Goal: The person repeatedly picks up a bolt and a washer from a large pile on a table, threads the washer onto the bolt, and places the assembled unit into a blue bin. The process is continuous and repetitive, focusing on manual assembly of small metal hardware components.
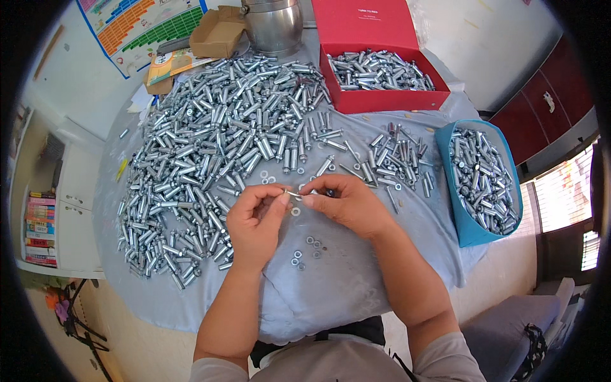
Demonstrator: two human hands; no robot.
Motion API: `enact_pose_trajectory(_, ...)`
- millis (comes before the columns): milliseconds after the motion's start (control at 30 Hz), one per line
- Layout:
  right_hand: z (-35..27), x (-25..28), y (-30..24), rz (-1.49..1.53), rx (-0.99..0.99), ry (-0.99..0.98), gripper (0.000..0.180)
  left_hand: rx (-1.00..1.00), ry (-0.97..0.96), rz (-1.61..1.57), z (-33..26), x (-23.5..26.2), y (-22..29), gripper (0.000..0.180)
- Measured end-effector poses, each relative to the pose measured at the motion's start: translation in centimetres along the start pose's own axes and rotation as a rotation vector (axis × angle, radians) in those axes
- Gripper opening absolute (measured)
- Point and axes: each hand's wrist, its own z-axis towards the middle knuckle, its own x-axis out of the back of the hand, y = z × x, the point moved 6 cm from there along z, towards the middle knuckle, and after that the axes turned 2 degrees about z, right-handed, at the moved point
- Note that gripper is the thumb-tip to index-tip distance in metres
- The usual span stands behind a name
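Observation:
My left hand (256, 218) pinches a thin metal bolt (292, 193) between thumb and forefinger above the middle of the table. Meeting it from the other side, my right hand (349, 202) has its thumb and forefinger closed on a small washer-like ring (299, 196) at the bolt's end. A further bit of metal shows under my right fingers, mostly hidden. Just below the fingertips lies a flat washer (295, 211). Several nuts (310, 240) sit on the cloth nearer to me. Left of and beyond my hands spreads a large heap of silver expansion bolts (242, 121).
A red box (388, 100) of bolts stands at the back right, lid raised. At right is a blue fabric bin (474, 239) full of bolts. A smaller bolt group (401, 156) lies between. Behind the heap stand a metal pot (273, 28) and cardboard box (217, 32).

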Motion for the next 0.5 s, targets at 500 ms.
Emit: enact_pose_trajectory(500, -3.0, 9.0, -4.0, -0.67, 0.45, 1.036, 0.011, -0.417, 0.027, 0.9, 0.9, 0.3, 3.0, 0.014)
